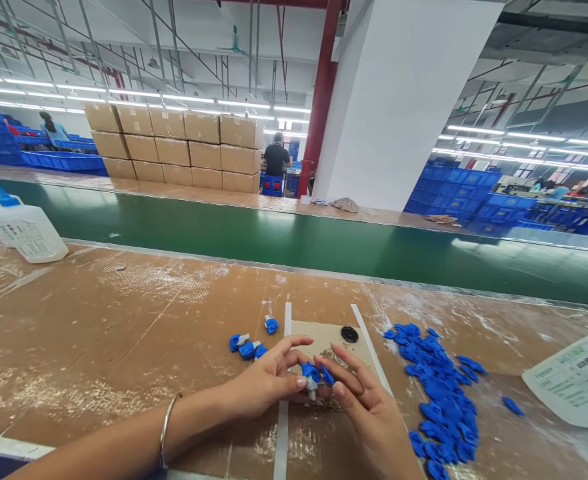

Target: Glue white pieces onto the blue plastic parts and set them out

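Note:
My left hand [267, 383] and my right hand [367, 407] meet over the brown table, both pinching one small blue and white plastic part [313, 377] between thumbs and fingertips. A metal bangle [165, 427] sits on my left wrist. Just left of the hands lie a few joined blue and white parts [247, 345]. A pile of several loose blue pieces [441, 387] spreads to the right of my right hand. A small black round disc [349, 334] rests on a cardboard pad [324, 337] behind the hands.
A green conveyor belt [294, 243] runs across behind the table. Two white bottles with blue caps [21, 227] stand at far left. A white label bag [577, 380] lies at right. Cardboard boxes [174, 147], blue crates [474, 190] and people at work stand beyond.

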`<state>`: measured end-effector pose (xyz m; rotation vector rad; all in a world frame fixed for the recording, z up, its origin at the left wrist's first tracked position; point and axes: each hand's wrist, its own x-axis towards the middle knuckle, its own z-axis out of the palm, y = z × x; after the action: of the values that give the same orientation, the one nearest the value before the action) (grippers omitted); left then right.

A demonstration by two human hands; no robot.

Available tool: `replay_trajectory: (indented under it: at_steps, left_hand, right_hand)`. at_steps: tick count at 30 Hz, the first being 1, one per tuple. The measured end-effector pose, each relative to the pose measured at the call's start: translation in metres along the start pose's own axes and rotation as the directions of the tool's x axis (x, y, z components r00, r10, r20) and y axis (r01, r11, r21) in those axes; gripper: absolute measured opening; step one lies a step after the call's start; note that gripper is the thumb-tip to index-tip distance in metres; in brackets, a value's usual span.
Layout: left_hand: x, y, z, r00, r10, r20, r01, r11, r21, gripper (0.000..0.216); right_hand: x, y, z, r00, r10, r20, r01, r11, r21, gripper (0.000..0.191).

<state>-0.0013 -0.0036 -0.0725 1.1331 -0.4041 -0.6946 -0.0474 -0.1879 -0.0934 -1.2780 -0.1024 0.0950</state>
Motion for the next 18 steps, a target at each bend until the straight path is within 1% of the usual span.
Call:
replay_trajectory:
  at_steps: [5, 7, 8, 9, 10, 11, 12, 13, 14, 15, 16, 17, 18]
  left_hand:
    - [-0.001, 0.000, 0.001, 1.000, 0.003, 0.006, -0.002, 1.000, -0.028, 0.054]
    - [-0.001, 0.001, 0.002, 1.000, -0.006, 0.008, 0.007, 0.999, -0.048, 0.050]
    - [-0.001, 0.002, 0.002, 1.000, -0.010, 0.007, 0.011, 0.998, -0.059, 0.048]
    - [-0.001, 0.002, 0.002, 1.000, -0.012, 0.006, 0.012, 0.998, -0.068, 0.047]
    - [-0.001, 0.001, 0.002, 1.000, -0.012, 0.003, 0.012, 0.997, -0.075, 0.045]
    - [-0.001, 0.001, 0.002, 1.000, -0.013, -0.002, 0.013, 0.997, -0.078, 0.044]
    - [0.000, 0.001, 0.002, 1.000, -0.015, -0.008, 0.014, 0.997, -0.076, 0.043]
    - [0.000, 0.000, 0.002, 1.000, -0.018, -0.015, 0.017, 0.997, -0.072, 0.041]
    - [0.000, 0.000, 0.001, 0.999, -0.023, -0.025, 0.021, 0.997, -0.068, 0.040]
    - [0.000, 0.000, 0.001, 0.999, -0.027, -0.034, 0.025, 0.998, -0.063, 0.039]
    - [0.000, 0.000, 0.001, 0.999, -0.034, -0.039, 0.032, 0.998, -0.059, 0.039]
    - [0.000, 0.000, 0.001, 0.998, -0.038, -0.044, 0.035, 0.998, -0.054, 0.039]
    - [0.000, 0.000, 0.001, 0.998, -0.040, -0.046, 0.038, 0.998, -0.051, 0.040]
  right_hand:
    - [-0.001, 0.007, 0.006, 1.000, -0.008, -0.028, 0.009, 0.999, 0.032, 0.050]
    - [-0.001, 0.006, 0.005, 0.999, -0.018, -0.034, 0.019, 1.000, 0.013, 0.050]
    - [0.000, 0.005, 0.004, 0.998, -0.036, -0.044, 0.034, 0.999, -0.040, 0.050]
    - [0.001, 0.003, 0.000, 0.995, -0.079, -0.059, 0.070, 0.988, -0.137, 0.049]
    - [0.003, 0.002, -0.005, 0.985, -0.156, -0.067, 0.131, 0.950, -0.282, 0.047]
    - [0.006, 0.000, -0.011, 0.963, -0.264, -0.055, 0.210, 0.861, -0.463, 0.044]
    - [0.010, -0.001, -0.018, 0.926, -0.378, -0.006, 0.286, 0.711, -0.642, 0.042]
    - [0.014, -0.001, -0.026, 0.881, -0.467, 0.073, 0.344, 0.528, -0.777, 0.041]
    - [0.017, -0.001, -0.034, 0.841, -0.516, 0.160, 0.381, 0.357, -0.853, 0.041]
    - [0.020, 0.000, -0.041, 0.813, -0.536, 0.226, 0.401, 0.233, -0.886, 0.041]
    - [0.023, 0.002, -0.046, 0.799, -0.539, 0.265, 0.409, 0.165, -0.897, 0.042]
    - [0.025, 0.004, -0.051, 0.794, -0.538, 0.282, 0.415, 0.141, -0.899, 0.043]
    - [0.026, 0.006, -0.054, 0.794, -0.536, 0.288, 0.420, 0.140, -0.897, 0.043]
